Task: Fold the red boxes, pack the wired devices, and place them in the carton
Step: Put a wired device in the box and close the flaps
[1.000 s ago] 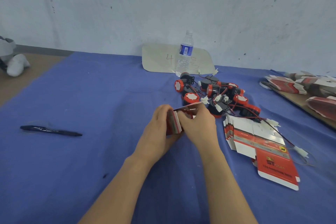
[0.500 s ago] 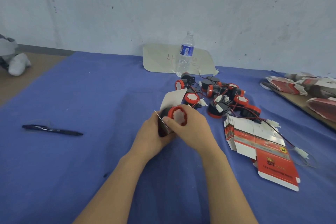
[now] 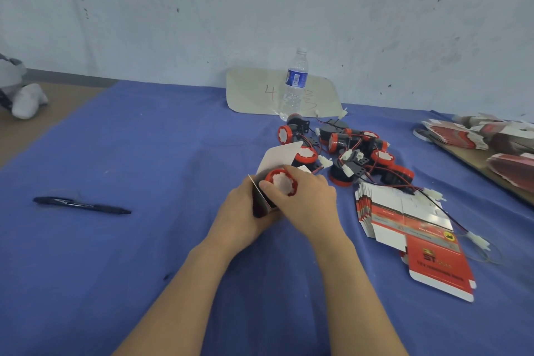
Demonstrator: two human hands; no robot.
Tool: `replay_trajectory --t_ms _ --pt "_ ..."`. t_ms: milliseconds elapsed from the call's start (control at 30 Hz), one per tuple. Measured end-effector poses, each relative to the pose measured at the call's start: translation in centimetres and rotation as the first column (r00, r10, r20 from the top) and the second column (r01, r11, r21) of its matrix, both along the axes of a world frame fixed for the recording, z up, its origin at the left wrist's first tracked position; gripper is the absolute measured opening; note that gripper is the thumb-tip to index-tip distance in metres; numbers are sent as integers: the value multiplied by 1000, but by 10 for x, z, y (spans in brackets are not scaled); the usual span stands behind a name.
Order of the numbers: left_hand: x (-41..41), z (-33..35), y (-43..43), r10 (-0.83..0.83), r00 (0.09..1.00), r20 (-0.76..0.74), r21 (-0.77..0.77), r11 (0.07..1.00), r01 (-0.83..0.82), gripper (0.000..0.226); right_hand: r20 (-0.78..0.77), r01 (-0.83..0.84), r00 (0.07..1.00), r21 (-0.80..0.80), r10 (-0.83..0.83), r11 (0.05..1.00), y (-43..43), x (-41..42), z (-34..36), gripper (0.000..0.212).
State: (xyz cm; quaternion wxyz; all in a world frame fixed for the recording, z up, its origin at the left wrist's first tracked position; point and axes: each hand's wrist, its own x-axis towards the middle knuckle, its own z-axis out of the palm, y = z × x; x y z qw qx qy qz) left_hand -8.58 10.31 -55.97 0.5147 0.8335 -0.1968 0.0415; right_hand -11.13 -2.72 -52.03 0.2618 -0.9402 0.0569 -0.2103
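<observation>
Left hand (image 3: 241, 212) grips the red box (image 3: 259, 205), flap up; right hand (image 3: 309, 201) clasps a wired device (image 3: 281, 182) at its mouth. Open counter (image 3: 173, 167) runs left to the pen (image 3: 81, 205).

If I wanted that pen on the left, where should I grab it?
Probably mid-barrel, coming down from above: the pen lies flat on the cloth, running left to right, so a pinch would close across its thin width, front and back.

A small packing workshop: a blue-clothed tabletop (image 3: 144, 269) against a scuffed bare wall (image 3: 173, 9), a heap of identical wired devices (image 3: 361, 153) mid-tabletop, stacks of flat red boxes (image 3: 404, 220) toward its right edge.
</observation>
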Motion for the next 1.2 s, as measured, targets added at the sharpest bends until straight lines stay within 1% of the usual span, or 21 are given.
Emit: replay_trajectory --t_ms 67,133,200,300,400,500,633,700,767,867,967,1067,1133,1200 --pt "-1 1 1 -5 1000 -8 -6 1000 5 49 -29 12 1000 66 -10 998 0 0 -1 55" --pt "-3 3 1 -4 1000 -12 -4 1000 4 42 -30 8 1000 91 -5 996 0 0 -2 50" --pt "-4 4 2 2 1000 -17 -9 1000 -2 42 -38 8 999 93 -4 996 0 1 -2 47" --pt "-5 5 4 3 1000 -19 -3 1000 -3 43 -38 14 999 79 -11 997 0 1 -3 46" --pt "-3 3 4 10 1000 -15 14 1000 -10 47 -32 22 999 32 -21 999 2 2 -3 47" --pt "-2 2 3 23 1000 -18 35 999 -23 50 -56 45 997 3 -45 999 4 3 -4 55" --pt "-1 2 3 35 999 -24 50 998 -34 42 -85 77 993 -29 -79 997 10 4 -5 58" --pt "-1 2 3 45 999 -28 49 998 -43 36 -103 80 991 -31 -83 996 13 3 -5 57" --pt "-1 1 3 64 997 -48 37 997 -63 35 -113 61 992 -13 -62 998 14 2 -5 51" --pt "-1 2 4 76 994 -83 45 996 -72 41 -96 28 995 50 -23 998 13 0 -2 36" --pt "-1 3 3 66 992 -109 58 996 -60 48 -106 26 994 19 -24 999 10 -1 -1 29" --pt "-2 5 2 54 990 -128 72 996 -45 59 -134 55 990 29 -51 998 9 0 0 24" --pt "-2 7 3 49 988 -143 81 996 -38 62 -154 75 985 -13 -76 997 11 2 1 24" --pt "-2 10 3 34 986 -163 89 996 -20 59 -164 91 981 -77 -102 993 14 3 3 26"
